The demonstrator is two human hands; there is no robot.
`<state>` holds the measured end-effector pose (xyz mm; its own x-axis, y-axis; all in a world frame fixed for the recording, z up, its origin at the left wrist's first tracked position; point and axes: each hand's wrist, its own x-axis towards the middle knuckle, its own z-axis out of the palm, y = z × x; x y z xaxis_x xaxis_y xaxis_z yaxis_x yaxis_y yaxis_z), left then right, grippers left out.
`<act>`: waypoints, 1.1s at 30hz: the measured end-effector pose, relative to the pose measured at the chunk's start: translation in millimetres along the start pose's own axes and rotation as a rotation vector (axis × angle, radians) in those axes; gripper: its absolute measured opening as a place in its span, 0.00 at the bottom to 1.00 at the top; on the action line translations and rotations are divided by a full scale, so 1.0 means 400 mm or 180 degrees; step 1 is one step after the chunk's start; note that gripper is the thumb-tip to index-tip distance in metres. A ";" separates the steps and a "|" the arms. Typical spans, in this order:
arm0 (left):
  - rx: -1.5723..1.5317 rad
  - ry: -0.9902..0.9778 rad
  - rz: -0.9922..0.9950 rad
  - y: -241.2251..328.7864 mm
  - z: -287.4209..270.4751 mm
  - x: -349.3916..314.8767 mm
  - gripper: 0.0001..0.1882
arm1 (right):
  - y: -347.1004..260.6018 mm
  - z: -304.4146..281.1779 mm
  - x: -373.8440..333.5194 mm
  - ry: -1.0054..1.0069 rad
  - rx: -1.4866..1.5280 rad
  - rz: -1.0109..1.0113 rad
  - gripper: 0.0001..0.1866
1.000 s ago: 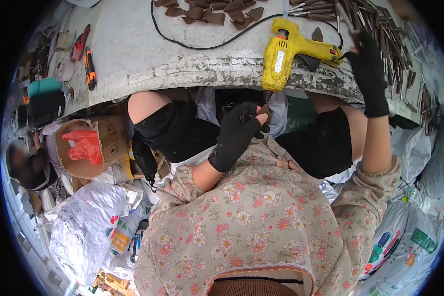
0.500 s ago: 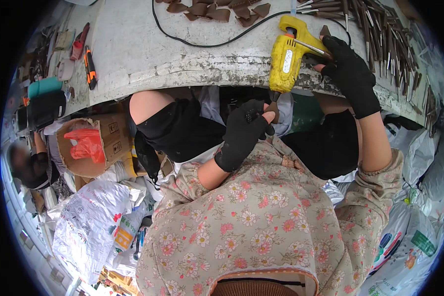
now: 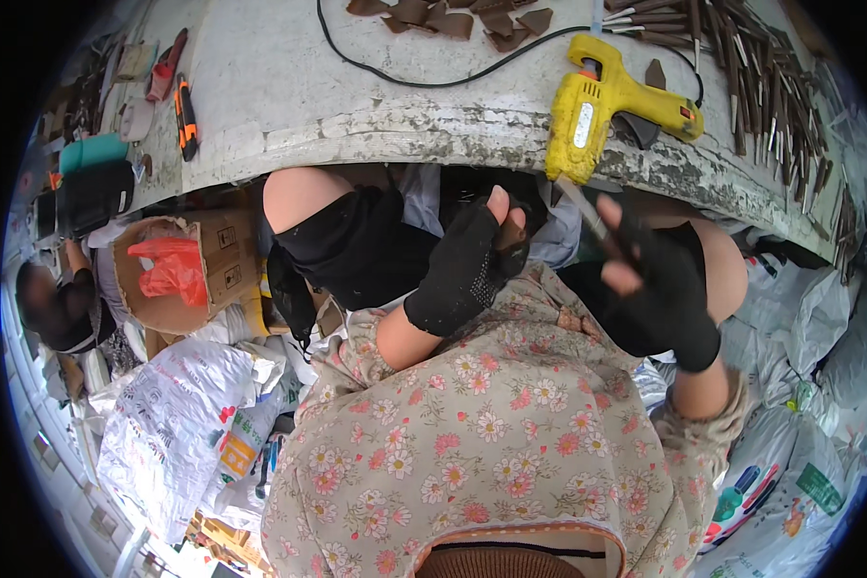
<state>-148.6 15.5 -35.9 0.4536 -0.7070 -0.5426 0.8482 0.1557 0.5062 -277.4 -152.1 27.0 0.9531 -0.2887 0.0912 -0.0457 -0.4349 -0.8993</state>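
Note:
My left hand (image 3: 464, 262), in a black fingerless glove, is closed on a small brown leather piece (image 3: 512, 234) above my lap. My right hand (image 3: 660, 279), gloved alike and smeared by motion, grips a thin stick (image 3: 586, 214) whose pale end points up and left, toward the table edge. Just beyond that end is the yellow glue gun (image 3: 585, 120), lying on the table with its nozzle over the front edge. Neither hand touches it. A dark brown piece (image 3: 636, 129) lies partly under its handle.
Several brown leather pieces (image 3: 433, 19) lie far back on the whitish worn table (image 3: 260, 87). A pile of brown-and-silver sticks (image 3: 761, 87) covers the right. A black cord (image 3: 385, 75) curves behind the gun. An orange-black utility knife (image 3: 185, 118) and an open cardboard box (image 3: 223, 260) are at left.
My right hand has left the glue gun, which now rests on the table, and moved down toward my lap with the stick. My left hand with the leather piece has drawn away from the nozzle.

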 end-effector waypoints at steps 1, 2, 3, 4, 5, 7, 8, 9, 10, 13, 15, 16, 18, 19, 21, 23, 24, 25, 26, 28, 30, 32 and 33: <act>-0.0540 -0.0398 -0.0441 0.010 -0.001 -0.002 0.14 | -0.021 -0.004 -0.022 -0.0405 0.0013 0.0330 0.24; -0.0538 -0.0371 -0.0437 0.013 0.009 -0.008 0.14 | -0.031 -0.004 -0.034 -0.0813 0.0025 0.0656 0.23; -0.0343 0.0071 -0.0510 0.015 0.028 -0.015 0.15 | -0.034 0.004 -0.040 -0.0827 0.0048 0.0655 0.23; -0.0140 0.0494 -0.0601 0.018 0.043 -0.020 0.15 | -0.037 0.014 -0.048 -0.0741 0.0252 0.0570 0.21; -0.0130 0.0500 -0.0618 0.018 0.041 -0.022 0.15 | -0.040 0.023 -0.053 -0.0653 0.0455 0.0484 0.20; 0.0028 0.0371 -0.0657 0.020 0.037 -0.026 0.15 | -0.055 0.021 -0.046 -0.0655 0.0345 0.0546 0.20; 0.0029 0.0377 -0.0664 0.020 0.033 -0.028 0.15 | -0.063 0.016 -0.042 -0.0669 0.0225 0.0594 0.20; 0.0050 0.0285 -0.0608 0.018 0.027 -0.032 0.15 | -0.066 0.012 -0.042 -0.0672 0.0231 0.0600 0.20; 0.0070 0.0190 -0.0559 0.020 0.028 -0.034 0.15 | -0.067 0.006 -0.044 -0.0742 -0.0075 0.0513 0.20; 0.0260 0.0597 -0.0572 0.029 0.061 -0.038 0.15 | -0.080 -0.006 -0.033 -0.0855 -0.0488 0.0415 0.20; 0.0940 0.0551 0.0095 0.004 0.049 -0.035 0.14 | -0.091 -0.009 -0.029 -0.0879 -0.0604 0.0410 0.19; 0.1607 0.0510 0.0773 0.002 0.048 -0.033 0.14 | -0.093 -0.007 -0.025 -0.0875 -0.0621 0.0384 0.21; 0.1710 0.0497 0.0646 0.013 0.060 -0.044 0.13 | -0.100 -0.008 -0.014 -0.0864 -0.0627 0.0379 0.23; 0.1798 0.0490 0.0533 0.016 0.065 -0.051 0.13 | -0.106 -0.013 -0.009 -0.1000 -0.0858 0.0327 0.24; 0.1981 0.0364 0.0655 0.020 0.055 -0.057 0.13 | -0.108 -0.007 -0.005 -0.1140 -0.1074 0.0295 0.26; 0.2156 0.0230 0.0792 0.018 0.051 -0.058 0.13 | -0.108 0.006 -0.004 -0.1138 -0.1146 0.0208 0.28; 0.2138 0.0300 0.0753 0.013 0.049 -0.054 0.12 | -0.100 0.009 -0.005 -0.1141 -0.1139 0.0219 0.28; 0.2130 0.0374 0.0724 0.010 0.041 -0.051 0.11 | -0.081 0.018 -0.008 -0.1101 -0.1049 0.0215 0.26; 0.2141 0.0380 0.0725 0.011 0.031 -0.050 0.11 | -0.063 0.028 -0.009 -0.1059 -0.0960 0.0206 0.24; 0.2496 -0.0127 0.0704 0.012 0.005 -0.049 0.06 | -0.019 0.047 -0.003 -0.1137 -0.0321 0.0619 0.20; 0.2877 -0.0518 0.1221 0.013 -0.058 -0.038 0.04 | 0.005 0.066 -0.006 -0.1209 0.0263 0.0998 0.16; 0.3262 -0.0919 0.1765 0.035 -0.078 -0.024 0.05 | 0.036 0.104 -0.015 -0.1099 0.0563 0.1294 0.16; 0.4415 -0.0947 0.2610 0.049 -0.074 -0.025 0.08 | 0.071 0.123 -0.022 -0.1088 0.0541 0.1259 0.16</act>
<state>-128.5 45.9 -40.3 0.4275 -0.8779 0.2158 -0.5329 -0.0518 0.8446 -272.5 -120.1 -20.6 0.9172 -0.0966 -0.3865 -0.3982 -0.1973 -0.8958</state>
